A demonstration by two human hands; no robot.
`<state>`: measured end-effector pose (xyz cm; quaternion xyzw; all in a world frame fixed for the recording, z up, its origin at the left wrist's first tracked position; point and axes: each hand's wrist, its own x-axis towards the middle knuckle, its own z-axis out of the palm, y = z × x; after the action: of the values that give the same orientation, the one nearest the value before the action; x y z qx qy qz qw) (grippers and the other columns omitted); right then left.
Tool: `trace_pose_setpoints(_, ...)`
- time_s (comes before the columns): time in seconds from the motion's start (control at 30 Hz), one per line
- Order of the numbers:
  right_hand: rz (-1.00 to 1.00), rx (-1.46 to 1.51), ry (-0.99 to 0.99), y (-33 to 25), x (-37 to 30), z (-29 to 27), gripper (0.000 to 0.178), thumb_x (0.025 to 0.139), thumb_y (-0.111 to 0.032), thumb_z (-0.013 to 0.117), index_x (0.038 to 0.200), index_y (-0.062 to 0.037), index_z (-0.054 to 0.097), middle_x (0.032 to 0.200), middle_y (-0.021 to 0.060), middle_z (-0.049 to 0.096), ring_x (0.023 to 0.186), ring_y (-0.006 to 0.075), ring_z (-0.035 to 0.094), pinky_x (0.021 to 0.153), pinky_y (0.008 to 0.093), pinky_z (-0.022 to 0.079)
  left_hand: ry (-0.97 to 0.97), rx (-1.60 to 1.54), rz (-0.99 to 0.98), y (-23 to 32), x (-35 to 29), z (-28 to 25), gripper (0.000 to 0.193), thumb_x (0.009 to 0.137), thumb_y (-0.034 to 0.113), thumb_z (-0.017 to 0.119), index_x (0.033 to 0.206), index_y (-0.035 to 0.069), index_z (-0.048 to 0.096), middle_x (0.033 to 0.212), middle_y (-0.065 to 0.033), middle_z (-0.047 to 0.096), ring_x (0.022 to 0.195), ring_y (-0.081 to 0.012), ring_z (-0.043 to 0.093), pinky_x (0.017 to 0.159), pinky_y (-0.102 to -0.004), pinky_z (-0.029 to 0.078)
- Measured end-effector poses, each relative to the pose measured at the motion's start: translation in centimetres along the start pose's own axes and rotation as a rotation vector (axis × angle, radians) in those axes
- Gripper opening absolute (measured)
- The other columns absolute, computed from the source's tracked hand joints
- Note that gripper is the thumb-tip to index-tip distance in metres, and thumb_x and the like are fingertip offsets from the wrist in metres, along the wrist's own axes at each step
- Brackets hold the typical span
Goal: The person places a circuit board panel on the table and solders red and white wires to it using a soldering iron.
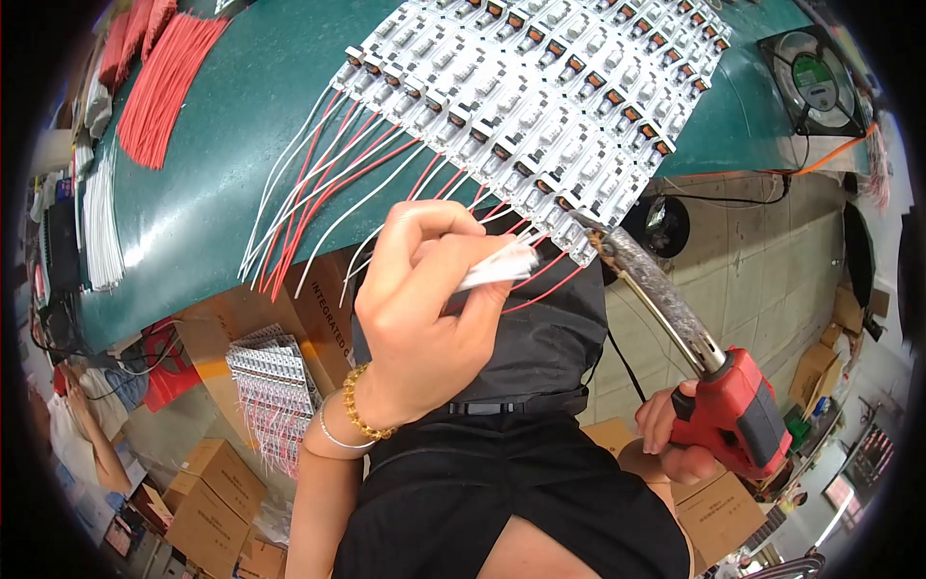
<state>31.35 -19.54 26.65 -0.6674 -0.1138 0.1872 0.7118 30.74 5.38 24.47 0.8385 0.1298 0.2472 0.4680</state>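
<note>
My left hand (424, 299) is closed around a small bunch of white wires (502, 268), their ends blurred. My right hand (680, 439) grips a red and black soldering gun (738, 415). Its long metal barrel points up and left, and the tip lies at the near edge of a panel of white circuit boards (540, 96). The panel rests on the green table, its near corner reaching past the edge. Red and white wires (318, 183) trail from the boards' near-left edge, some passing behind my left hand.
Bundles of red wire (174, 87) and white wire (96, 222) lie on the green table (212, 232) at left. A black fan (810, 82) sits far right. More wired boards (275, 386) lie below at left, near cardboard boxes (212, 492). Another person's arm (96, 434) shows far left.
</note>
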Motion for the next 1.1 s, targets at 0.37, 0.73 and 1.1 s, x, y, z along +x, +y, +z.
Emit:
trace_pose_setpoints(0.37,0.095,0.155,0.117,0.9,-2.2,-0.9,0.068,0.060,-0.056,0.074,0.090,-0.0067,0.037,0.053,0.0015,0.049,0.044,0.0107,0.046,0.044,0.0233,0.034,-0.039,0.025,0.001,0.2,-0.5,1.1,0.012,0.064,-0.005,0.067,0.072,0.000,0.061,0.081,-0.0082,0.055,0.063,-0.0175,0.056,0.051,-0.0267,0.044)
trace_pose_setpoints(0.73,0.063,0.145,0.130,0.4,-1.8,-0.2,0.067,0.062,-0.056,0.074,0.087,-0.0080,0.036,0.052,0.0012,0.048,0.044,0.0095,0.046,0.043,0.0219,0.033,-0.037,0.023,-0.009,0.1,-0.6,1.4,0.012,0.064,-0.005,0.068,0.072,0.000,0.061,0.081,-0.0086,0.055,0.063,-0.0185,0.057,0.052,-0.0273,0.044)
trace_pose_setpoints(1.1,0.077,0.102,0.077,1.2,-2.3,-1.8,0.069,0.063,-0.058,0.073,0.092,-0.0052,0.038,0.052,0.0012,0.047,0.045,0.0092,0.045,0.042,0.0223,0.032,-0.019,0.031,-0.011,0.1,-0.6,1.4,0.012,0.064,-0.004,0.068,0.071,0.000,0.060,0.081,-0.0086,0.055,0.063,-0.0184,0.057,0.052,-0.0270,0.044)
